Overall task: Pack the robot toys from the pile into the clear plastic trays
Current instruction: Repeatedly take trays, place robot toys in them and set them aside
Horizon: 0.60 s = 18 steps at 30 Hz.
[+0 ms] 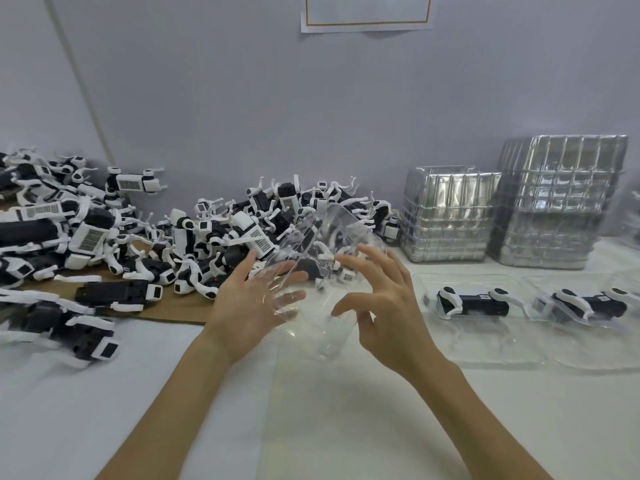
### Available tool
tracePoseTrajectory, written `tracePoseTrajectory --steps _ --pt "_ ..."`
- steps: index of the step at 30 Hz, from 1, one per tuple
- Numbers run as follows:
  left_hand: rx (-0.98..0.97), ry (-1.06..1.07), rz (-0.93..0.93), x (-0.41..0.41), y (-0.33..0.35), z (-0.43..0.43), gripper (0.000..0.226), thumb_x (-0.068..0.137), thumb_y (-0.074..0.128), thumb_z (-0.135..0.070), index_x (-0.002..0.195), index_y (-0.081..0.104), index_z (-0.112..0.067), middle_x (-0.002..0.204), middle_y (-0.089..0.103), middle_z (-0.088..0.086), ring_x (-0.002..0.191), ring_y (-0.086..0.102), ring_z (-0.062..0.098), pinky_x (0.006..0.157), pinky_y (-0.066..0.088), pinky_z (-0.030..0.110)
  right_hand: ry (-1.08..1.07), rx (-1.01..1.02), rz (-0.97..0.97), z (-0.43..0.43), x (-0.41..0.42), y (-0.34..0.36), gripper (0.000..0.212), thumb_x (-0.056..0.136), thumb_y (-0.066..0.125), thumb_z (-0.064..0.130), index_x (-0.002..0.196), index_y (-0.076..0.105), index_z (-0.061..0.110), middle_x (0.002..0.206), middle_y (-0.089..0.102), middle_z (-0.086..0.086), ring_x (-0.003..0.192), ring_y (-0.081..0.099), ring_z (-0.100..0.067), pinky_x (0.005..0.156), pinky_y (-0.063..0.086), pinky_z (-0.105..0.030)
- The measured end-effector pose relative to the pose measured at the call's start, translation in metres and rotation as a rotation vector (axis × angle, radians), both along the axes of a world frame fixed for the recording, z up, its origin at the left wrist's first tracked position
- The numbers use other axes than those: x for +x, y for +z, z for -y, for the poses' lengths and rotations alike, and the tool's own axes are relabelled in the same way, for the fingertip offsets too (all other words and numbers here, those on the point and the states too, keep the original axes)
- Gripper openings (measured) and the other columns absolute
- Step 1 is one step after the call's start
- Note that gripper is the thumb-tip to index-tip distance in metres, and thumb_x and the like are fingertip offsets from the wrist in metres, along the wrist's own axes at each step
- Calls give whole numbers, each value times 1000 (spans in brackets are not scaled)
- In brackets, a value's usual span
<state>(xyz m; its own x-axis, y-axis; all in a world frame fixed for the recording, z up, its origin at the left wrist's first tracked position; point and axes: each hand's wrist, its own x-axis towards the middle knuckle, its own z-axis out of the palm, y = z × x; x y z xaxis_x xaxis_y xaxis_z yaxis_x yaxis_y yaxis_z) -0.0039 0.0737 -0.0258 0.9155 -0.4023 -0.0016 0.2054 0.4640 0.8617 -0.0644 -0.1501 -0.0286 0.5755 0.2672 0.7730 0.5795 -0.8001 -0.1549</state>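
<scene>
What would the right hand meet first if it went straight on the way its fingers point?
Probably the tilted clear tray just ahead of the right hand; depth is unclear.

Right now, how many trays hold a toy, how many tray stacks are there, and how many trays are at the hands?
Trays holding a toy: 2
Tray stacks: 2
Empty tray between left hand and right hand: 1
Total: 5

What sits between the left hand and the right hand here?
In the head view, a clear plastic tray, tilted upward, lies between the left hand and the right hand.
</scene>
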Motion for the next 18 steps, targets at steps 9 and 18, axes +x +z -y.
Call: tracePoseTrajectory --steps 9,18 --pt "-14 -79 130 -8 -2 13 16 94 55 -27 89 65 -15 129 68 7 124 62 31 85 59 45 -31 275 -134 6 -1 1 46 88 60 0 126 65 26 125 67 13 119 56 0 120 24 -38" --pt "101 -307 291 -22 -2 27 28 90 71 -46 105 69 -23 151 50 3 136 51 31 105 46 59 -32 272 -89 -8 -2 -5 25 80 81 14 96 65 24 94 54 23 84 50 3 83 41 -23"
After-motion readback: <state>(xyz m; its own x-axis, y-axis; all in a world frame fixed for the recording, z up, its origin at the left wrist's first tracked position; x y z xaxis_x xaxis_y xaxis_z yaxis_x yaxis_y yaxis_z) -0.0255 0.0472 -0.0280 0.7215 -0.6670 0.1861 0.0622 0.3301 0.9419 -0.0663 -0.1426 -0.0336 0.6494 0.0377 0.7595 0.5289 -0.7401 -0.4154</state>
